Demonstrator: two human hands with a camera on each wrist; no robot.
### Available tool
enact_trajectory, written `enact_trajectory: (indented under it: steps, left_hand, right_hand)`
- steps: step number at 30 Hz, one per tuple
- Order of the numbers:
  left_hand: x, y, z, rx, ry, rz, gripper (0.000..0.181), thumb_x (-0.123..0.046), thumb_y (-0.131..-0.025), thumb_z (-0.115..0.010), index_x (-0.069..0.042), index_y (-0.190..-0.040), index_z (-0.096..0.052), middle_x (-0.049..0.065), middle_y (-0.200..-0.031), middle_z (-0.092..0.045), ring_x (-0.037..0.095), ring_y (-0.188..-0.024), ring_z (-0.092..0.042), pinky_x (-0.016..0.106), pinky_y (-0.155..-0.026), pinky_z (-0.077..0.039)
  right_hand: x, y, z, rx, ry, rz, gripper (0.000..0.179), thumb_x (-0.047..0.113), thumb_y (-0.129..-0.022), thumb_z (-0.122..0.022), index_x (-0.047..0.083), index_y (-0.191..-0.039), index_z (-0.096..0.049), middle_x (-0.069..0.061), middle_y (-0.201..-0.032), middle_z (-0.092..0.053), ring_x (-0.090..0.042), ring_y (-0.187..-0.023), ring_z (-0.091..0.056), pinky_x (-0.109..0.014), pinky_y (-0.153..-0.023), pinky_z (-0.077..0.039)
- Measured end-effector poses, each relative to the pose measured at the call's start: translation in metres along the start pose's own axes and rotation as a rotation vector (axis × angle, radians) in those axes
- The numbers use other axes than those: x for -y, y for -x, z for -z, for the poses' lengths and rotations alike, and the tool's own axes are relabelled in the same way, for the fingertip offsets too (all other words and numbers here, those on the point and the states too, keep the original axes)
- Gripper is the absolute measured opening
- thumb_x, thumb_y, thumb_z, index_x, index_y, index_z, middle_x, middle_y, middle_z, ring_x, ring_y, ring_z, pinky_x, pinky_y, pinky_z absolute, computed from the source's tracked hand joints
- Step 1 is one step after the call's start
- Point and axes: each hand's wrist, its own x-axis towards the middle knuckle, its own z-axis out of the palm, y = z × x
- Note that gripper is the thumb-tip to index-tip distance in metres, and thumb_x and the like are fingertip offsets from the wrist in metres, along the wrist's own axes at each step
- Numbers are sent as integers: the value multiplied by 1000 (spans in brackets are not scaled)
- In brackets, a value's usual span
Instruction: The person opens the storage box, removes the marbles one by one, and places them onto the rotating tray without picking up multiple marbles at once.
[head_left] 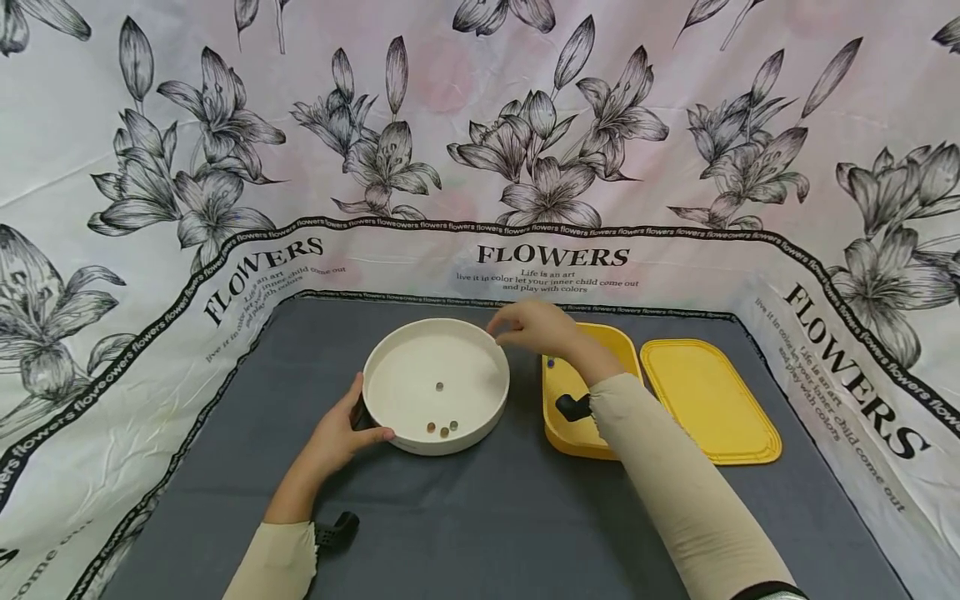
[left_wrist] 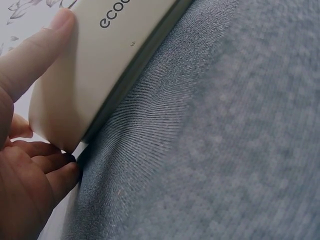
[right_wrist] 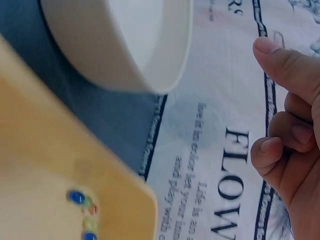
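Observation:
A round white dish [head_left: 435,333] stands on the grey cloth, with several small glass marbles [head_left: 444,432] scattered on its floor. My left hand [head_left: 333,437] grips the dish's left side; in the left wrist view the thumb lies on the lettered outer wall and the other fingers [left_wrist: 65,180] reach round the lower edge. My right hand [head_left: 536,327] hovers by the dish's back right rim. Its thumb [right_wrist: 285,65] stands apart from the bent fingers in the right wrist view, and nothing shows between them.
Right of the dish stands a yellow box [head_left: 555,417], partly under the right forearm, with several more marbles [right_wrist: 77,196] inside. Its yellow lid [head_left: 712,400] lies flat on the cloth further right. A flower-printed cloth [head_left: 390,267] rises behind.

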Motion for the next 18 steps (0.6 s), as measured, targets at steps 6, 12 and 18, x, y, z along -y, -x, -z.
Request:
enact_trajectory:
  steps: [6, 12, 18]
  left_hand:
    - [1, 1, -3, 7, 7, 0, 128, -36, -79, -89, -6, -165, 1, 13, -172, 1, 35, -156, -19, 52, -122, -28]
    - [0, 0, -2, 2, 11, -2, 128, -36, -79, -90, -6, -165, 1, 16, -172, 1, 35, -156, -19, 52, -122, -27]
    - [-2, 0, -3, 4, -3, 3, 128, -36, -79, -89, -6, -165, 2, 16, -172, 0, 35, -156, -19, 51, -121, -27]
  right_hand:
    - [-15, 22, 12, -21, -9, 5, 22, 27, -98, -73, 25, -119, -76, 1, -119, -74, -12, -88, -67, -34, -74, -57]
    - [-25, 36, 21, -31, -23, -53, 22, 25, -98, -73, 24, -119, -76, 3, -115, -74, -11, -80, -67, -32, -68, -56]
    - [-41, 45, 22, -31, -42, -106, 22, 25, -99, -71, 22, -121, -75, 0, -114, -74, -16, -80, -69, -35, -71, -58]
